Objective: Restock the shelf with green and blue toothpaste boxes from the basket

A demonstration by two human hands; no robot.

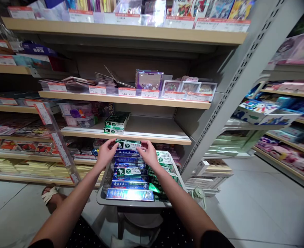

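Observation:
My left hand and my right hand pinch the two ends of a green and white toothpaste box, held level over the far end of a grey basket. Blue toothpaste boxes lie stacked in the basket's left part, with one green and white box on top of them. More green boxes fill its right side, partly hidden by my right forearm. Just beyond my hands, rows of matching green boxes stand stacked on the left part of a shelf.
The basket rests on a grey stool. Clear plastic tubs stand left of the green boxes. Above runs a shelf edge with price tags. A slotted metal upright bounds the right side. A sandalled foot is at lower left.

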